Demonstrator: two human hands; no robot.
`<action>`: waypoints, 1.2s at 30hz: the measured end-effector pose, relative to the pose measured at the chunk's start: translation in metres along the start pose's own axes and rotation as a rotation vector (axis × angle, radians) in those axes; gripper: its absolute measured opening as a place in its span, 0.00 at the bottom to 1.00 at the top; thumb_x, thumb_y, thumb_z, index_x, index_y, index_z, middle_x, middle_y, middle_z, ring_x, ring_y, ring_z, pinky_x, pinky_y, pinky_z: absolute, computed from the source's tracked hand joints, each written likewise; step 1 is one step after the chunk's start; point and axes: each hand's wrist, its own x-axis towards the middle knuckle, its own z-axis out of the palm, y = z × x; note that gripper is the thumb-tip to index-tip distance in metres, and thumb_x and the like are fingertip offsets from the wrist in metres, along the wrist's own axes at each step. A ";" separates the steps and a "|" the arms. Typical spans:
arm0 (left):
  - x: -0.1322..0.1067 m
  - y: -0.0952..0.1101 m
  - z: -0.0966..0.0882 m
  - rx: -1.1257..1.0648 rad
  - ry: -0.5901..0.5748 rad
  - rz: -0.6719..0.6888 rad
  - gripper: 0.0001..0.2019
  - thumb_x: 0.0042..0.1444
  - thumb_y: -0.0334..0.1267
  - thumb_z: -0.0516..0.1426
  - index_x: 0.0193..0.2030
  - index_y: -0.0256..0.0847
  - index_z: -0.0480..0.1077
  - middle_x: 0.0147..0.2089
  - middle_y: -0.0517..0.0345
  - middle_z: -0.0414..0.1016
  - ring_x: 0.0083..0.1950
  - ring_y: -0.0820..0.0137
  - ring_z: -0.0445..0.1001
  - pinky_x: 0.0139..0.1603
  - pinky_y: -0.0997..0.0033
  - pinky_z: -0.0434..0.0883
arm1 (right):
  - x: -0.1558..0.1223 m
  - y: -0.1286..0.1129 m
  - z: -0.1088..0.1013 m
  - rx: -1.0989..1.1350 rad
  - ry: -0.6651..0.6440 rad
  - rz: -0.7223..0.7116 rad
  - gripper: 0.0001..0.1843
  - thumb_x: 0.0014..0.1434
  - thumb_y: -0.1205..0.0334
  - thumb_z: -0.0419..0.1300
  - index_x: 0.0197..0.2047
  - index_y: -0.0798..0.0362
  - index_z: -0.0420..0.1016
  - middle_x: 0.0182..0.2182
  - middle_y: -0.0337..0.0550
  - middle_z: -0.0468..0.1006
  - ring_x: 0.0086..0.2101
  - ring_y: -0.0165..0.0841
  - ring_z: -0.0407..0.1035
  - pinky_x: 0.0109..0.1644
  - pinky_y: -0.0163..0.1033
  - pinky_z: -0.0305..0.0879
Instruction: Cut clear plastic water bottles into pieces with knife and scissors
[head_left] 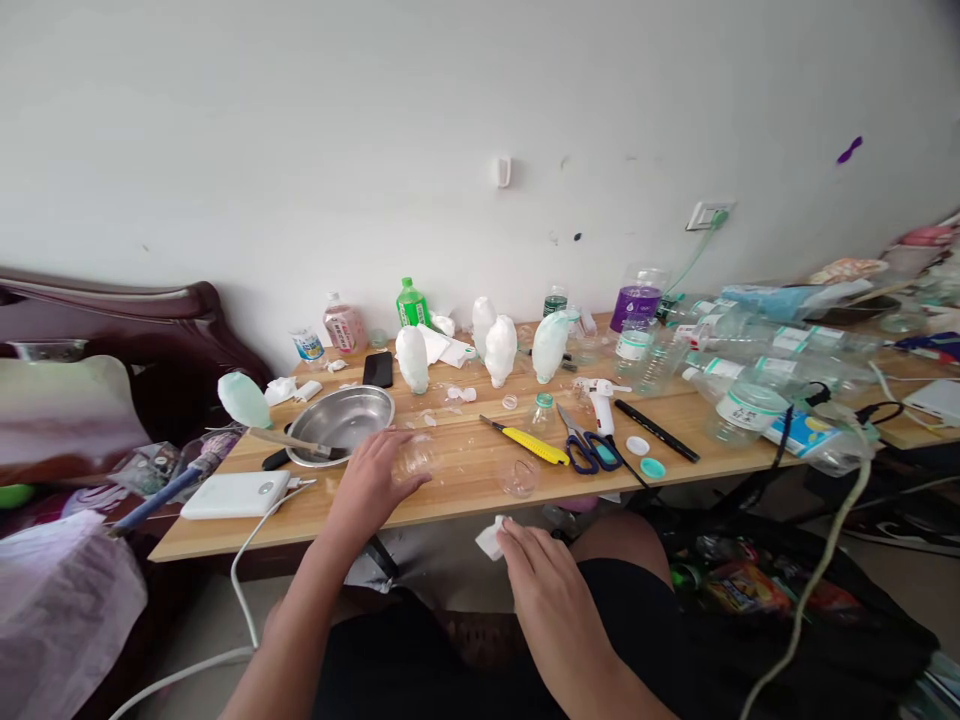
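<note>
My left hand is low over the table's front edge, thumb and fingers apart. Right beside it stands a clear plastic bottle piece; whether the fingers touch it is hard to tell. Over my lap, my right hand pinches a crumpled white tissue. Behind my left hand is a steel bowl with a flat brush across its rim. Several white, paper-covered bulb-like shapes stand mid-table, and a pale green one is left of the bowl.
A yellow utility knife, scissors, a glue gun and a black marker lie on the right. Clear bottles crowd the far right. A power bank with a white cable sits front left; a phone lies behind the bowl.
</note>
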 end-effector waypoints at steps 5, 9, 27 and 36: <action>-0.043 0.008 -0.011 -0.592 0.319 -0.231 0.24 0.53 0.45 0.64 0.54 0.43 0.63 0.56 0.44 0.75 0.61 0.56 0.72 0.64 0.47 0.63 | 0.037 -0.019 0.015 -0.145 0.014 0.050 0.16 0.59 0.79 0.54 0.47 0.58 0.75 0.46 0.53 0.76 0.45 0.45 0.70 0.49 0.48 0.70; -0.074 0.020 -0.002 -0.845 0.623 -0.276 0.28 0.52 0.44 0.65 0.57 0.41 0.62 0.54 0.43 0.77 0.58 0.56 0.74 0.62 0.48 0.67 | 0.055 -0.026 0.029 -0.185 -0.058 0.061 0.17 0.59 0.80 0.53 0.47 0.60 0.76 0.43 0.54 0.75 0.43 0.43 0.70 0.47 0.46 0.72; -0.095 0.030 -0.025 -0.763 0.798 -0.229 0.30 0.54 0.48 0.63 0.62 0.41 0.66 0.55 0.47 0.76 0.58 0.55 0.74 0.63 0.51 0.67 | 0.045 -0.017 0.061 -0.179 -0.137 0.147 0.28 0.60 0.80 0.43 0.63 0.81 0.59 0.64 0.78 0.56 0.64 0.55 0.55 0.65 0.56 0.59; -0.097 0.032 -0.025 -0.719 0.792 -0.243 0.32 0.53 0.53 0.62 0.61 0.40 0.65 0.54 0.45 0.76 0.57 0.54 0.74 0.61 0.48 0.68 | 0.084 -0.021 0.050 -0.109 -0.157 0.203 0.26 0.67 0.66 0.45 0.58 0.79 0.68 0.57 0.75 0.69 0.60 0.52 0.61 0.64 0.56 0.55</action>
